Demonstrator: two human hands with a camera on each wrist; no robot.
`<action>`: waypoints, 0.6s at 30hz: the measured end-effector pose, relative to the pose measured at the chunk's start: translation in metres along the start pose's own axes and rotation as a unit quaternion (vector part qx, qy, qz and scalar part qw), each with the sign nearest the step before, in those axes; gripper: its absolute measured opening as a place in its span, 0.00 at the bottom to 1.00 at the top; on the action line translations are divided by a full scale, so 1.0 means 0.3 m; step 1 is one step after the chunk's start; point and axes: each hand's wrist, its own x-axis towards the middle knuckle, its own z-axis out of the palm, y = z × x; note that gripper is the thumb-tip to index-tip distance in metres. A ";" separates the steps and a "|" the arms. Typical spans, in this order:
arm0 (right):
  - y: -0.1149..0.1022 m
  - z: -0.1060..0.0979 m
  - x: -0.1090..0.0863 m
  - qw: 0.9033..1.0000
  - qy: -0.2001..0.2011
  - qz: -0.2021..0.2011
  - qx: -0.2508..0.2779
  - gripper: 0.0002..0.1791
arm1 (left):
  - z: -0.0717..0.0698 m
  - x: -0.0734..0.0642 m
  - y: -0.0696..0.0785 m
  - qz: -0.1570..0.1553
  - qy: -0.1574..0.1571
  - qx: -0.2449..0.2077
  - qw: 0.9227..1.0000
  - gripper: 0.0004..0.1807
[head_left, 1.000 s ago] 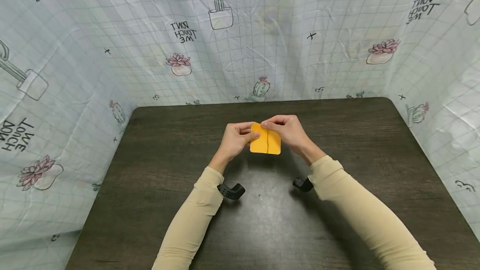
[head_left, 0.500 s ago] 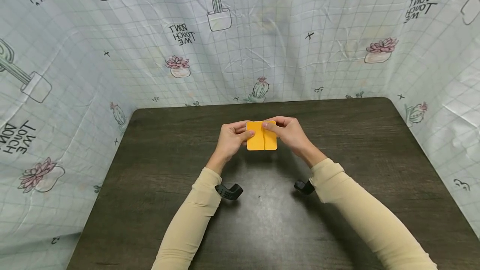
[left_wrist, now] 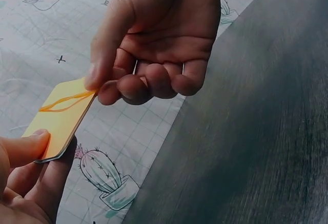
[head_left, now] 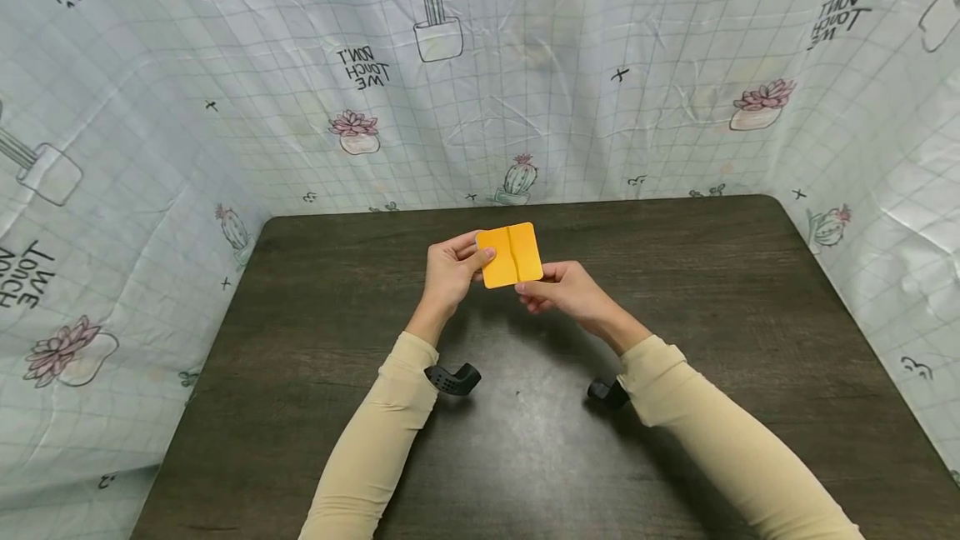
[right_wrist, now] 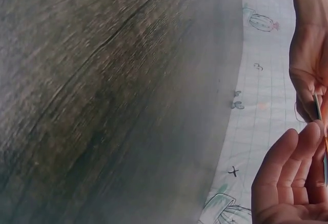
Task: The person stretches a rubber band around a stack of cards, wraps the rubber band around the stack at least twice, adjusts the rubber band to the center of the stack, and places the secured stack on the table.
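Note:
A small, thin yellow square pad (head_left: 495,261) with rounded corners is held up over the table. An orange band (head_left: 513,253) runs across its front; in the left wrist view the band shows as two strands that meet near one edge. My left hand (head_left: 447,277) grips the pad's left side, thumb on the front and fingers behind. At the lower right corner my right hand (head_left: 572,296) pinches the edge by the band's end, its thumb (left_wrist: 97,73) in front. The other right-hand fingers are curled below, and the pad's back is mostly hidden.
The dark wooden table (head_left: 315,290) spreads under both arms. A pale curtain (head_left: 570,107) with cactus prints hangs behind it and along both sides. Black wrist mounts (head_left: 453,379) stick inward from the beige sleeves (head_left: 375,432).
The pad has moved left and slightly up and is now tilted, its right side higher. My right hand has gone from the pad's top edge to its lower right corner.

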 end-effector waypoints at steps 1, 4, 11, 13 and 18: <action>0.000 0.002 0.001 1.000 0.001 0.000 0.001 0.20 | -0.001 -0.001 0.000 -0.001 0.001 0.000 1.000 0.19; 0.005 0.007 0.003 1.000 0.006 -0.002 0.004 0.19 | -0.002 -0.001 -0.004 -0.004 0.003 -0.002 1.000 0.19; 0.030 0.003 0.005 1.000 0.009 0.006 -0.016 0.20 | -0.003 -0.006 -0.040 -0.023 -0.012 0.007 1.000 0.20; 0.036 -0.008 0.008 1.000 0.021 0.005 -0.016 0.19 | -0.005 -0.008 -0.051 -0.029 -0.019 0.013 0.999 0.20; 0.037 -0.036 0.019 0.996 0.088 -0.021 -0.008 0.17 | -0.007 -0.010 -0.072 -0.034 -0.029 0.020 0.999 0.19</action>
